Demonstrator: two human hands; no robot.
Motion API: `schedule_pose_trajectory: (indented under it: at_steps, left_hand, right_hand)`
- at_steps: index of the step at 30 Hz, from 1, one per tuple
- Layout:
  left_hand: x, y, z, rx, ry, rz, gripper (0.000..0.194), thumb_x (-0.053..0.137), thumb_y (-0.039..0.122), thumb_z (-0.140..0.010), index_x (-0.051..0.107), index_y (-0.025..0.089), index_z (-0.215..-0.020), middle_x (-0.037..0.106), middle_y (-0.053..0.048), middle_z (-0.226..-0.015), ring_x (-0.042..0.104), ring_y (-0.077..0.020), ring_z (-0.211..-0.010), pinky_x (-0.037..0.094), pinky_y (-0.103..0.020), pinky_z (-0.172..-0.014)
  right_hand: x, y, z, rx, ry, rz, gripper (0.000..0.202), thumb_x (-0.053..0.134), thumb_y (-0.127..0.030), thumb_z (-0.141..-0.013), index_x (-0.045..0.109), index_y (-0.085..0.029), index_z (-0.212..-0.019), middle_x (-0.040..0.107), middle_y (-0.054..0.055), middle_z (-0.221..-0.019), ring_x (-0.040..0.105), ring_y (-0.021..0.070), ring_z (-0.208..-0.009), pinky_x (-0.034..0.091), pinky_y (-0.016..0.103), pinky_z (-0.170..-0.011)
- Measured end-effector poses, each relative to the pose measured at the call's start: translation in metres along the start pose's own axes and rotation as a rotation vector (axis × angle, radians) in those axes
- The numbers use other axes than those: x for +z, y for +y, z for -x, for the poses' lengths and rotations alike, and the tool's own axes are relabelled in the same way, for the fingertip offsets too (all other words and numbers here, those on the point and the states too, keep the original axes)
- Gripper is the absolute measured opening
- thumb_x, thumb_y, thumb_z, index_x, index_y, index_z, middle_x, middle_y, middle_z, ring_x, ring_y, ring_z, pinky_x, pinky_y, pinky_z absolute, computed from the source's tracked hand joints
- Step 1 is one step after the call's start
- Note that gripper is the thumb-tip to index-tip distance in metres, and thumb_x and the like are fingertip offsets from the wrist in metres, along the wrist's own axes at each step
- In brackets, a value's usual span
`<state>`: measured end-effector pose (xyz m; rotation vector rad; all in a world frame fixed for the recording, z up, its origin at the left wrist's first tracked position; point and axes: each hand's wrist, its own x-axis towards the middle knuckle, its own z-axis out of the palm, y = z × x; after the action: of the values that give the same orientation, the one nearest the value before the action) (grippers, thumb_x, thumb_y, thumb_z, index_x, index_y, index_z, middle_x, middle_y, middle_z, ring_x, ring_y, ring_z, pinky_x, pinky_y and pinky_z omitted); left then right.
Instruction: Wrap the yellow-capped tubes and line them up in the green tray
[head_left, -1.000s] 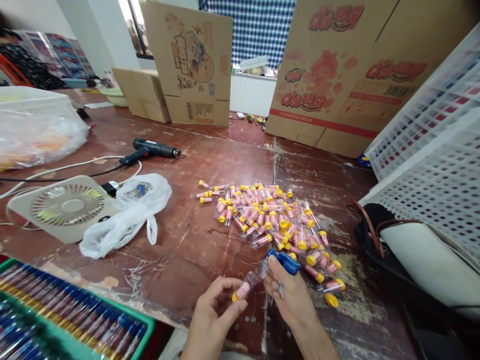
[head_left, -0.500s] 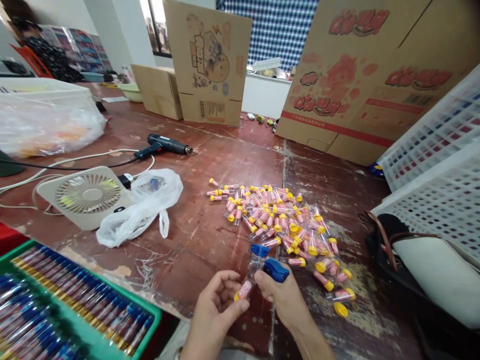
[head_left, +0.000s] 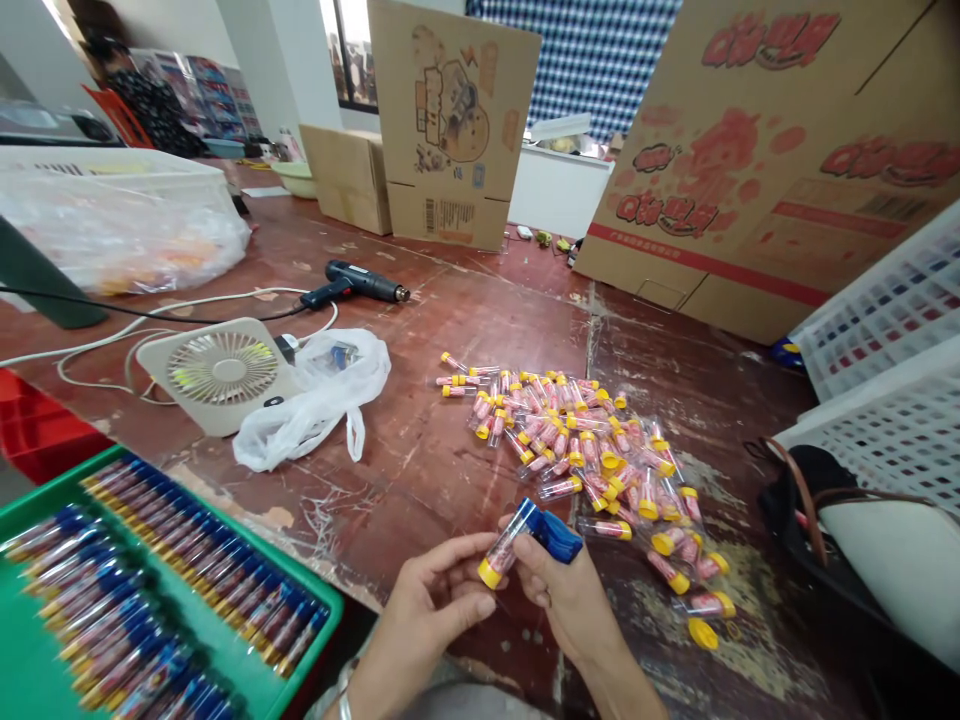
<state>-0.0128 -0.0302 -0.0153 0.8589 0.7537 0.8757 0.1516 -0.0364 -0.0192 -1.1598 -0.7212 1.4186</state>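
Note:
A clear tube with pink contents, a yellow end and a blue end stands tilted between my hands. My right hand pinches it, thumb in front. A bundle of flat dark blue pieces sticks up from the same hand. My left hand is curled at the tube's yellow end, its index finger passing behind it; how firmly it grips is hard to see. Just beyond my hands lies a loose pile of clear tubes with pink contents and yellow caps.
A green tray with rows of blue-and-yellow-ended tubes is at lower left. A fan, plastic bag and heat gun lie beyond it. Cardboard boxes stand behind; white baskets and a bag are right.
The clear sleeve with its blue end, which stuck out above the tube, now sits down around it. My left thumb has slid off the yellow end. The view has shifted left.

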Motion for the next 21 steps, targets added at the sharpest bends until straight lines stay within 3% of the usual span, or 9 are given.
schedule_pose_trajectory:
  at_steps: [4, 10, 21]
  left_hand:
    - [-0.006, 0.001, 0.001, 0.011, 0.152, -0.054, 0.028, 0.077, 0.028, -0.075, 0.077, 0.019, -0.101, 0.076, -0.004, -0.078, 0.065, -0.0147, -0.069, 0.051, -0.023, -0.068]
    - [-0.009, -0.002, 0.003, 0.083, 0.357, -0.052, 0.019, 0.084, 0.028, -0.065, 0.08, 0.016, -0.079, 0.075, -0.004, -0.066, 0.064, -0.0145, -0.061, 0.05, -0.021, -0.06]
    - [-0.013, -0.007, 0.004, 0.111, 0.459, 0.041, 0.016, 0.086, 0.025, -0.061, 0.078, 0.015, -0.071, 0.073, -0.002, -0.059, 0.061, -0.0127, -0.056, 0.048, -0.02, -0.056]
  right_hand:
    - [0.011, 0.004, 0.002, 0.045, -0.025, -0.035, 0.035, 0.081, -0.043, -0.069, 0.075, -0.015, -0.088, 0.04, -0.007, -0.051, 0.023, 0.0049, -0.045, 0.018, 0.018, -0.039]
    - [0.028, 0.012, 0.005, 0.053, -0.068, -0.019, 0.037, 0.081, -0.044, -0.069, 0.074, -0.015, -0.09, 0.042, -0.006, -0.052, 0.025, 0.0049, -0.044, 0.018, 0.019, -0.038]
    - [0.041, 0.017, 0.002, 0.053, -0.049, 0.039, 0.037, 0.079, -0.044, -0.07, 0.073, -0.013, -0.089, 0.043, -0.006, -0.051, 0.025, 0.0061, -0.045, 0.019, 0.02, -0.039]
